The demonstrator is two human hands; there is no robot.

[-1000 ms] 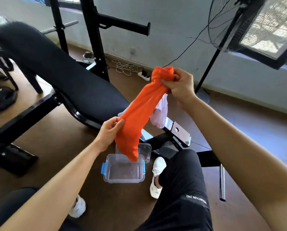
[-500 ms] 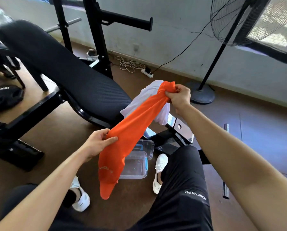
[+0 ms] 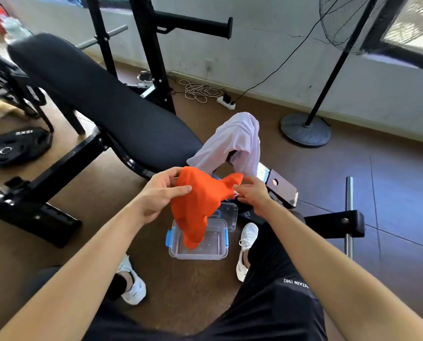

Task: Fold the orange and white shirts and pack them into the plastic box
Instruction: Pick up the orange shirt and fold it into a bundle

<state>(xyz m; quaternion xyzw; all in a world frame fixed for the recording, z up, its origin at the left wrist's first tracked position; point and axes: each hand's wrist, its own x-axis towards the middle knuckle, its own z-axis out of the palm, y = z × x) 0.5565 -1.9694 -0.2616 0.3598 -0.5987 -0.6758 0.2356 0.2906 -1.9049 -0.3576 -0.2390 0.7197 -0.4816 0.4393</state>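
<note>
The orange shirt (image 3: pixel 200 203) is bunched in the air between my hands, its lower end hanging into the clear plastic box (image 3: pixel 173 253) with blue latches on the floor. My left hand (image 3: pixel 160 193) grips the shirt's left side, thumb on top. My right hand (image 3: pixel 251 194) pinches its right corner. The box's clear lid (image 3: pixel 230 212) lies just behind the box. The white shirt (image 3: pixel 235 143) is draped over the end of the black weight bench (image 3: pixel 102 94), just beyond my hands.
My knees and white shoes (image 3: pixel 246 247) flank the box. The bench frame and rack uprights (image 3: pixel 153 52) stand behind. A weight plate (image 3: pixel 16 146) lies at the left, a fan base (image 3: pixel 305 130) at the right, a power strip (image 3: pixel 226 103) by the wall.
My right hand has come down and toward my left hand, gathering the stretched orange shirt into a bunch over the box. The white shirt now shows fully on the bench end.
</note>
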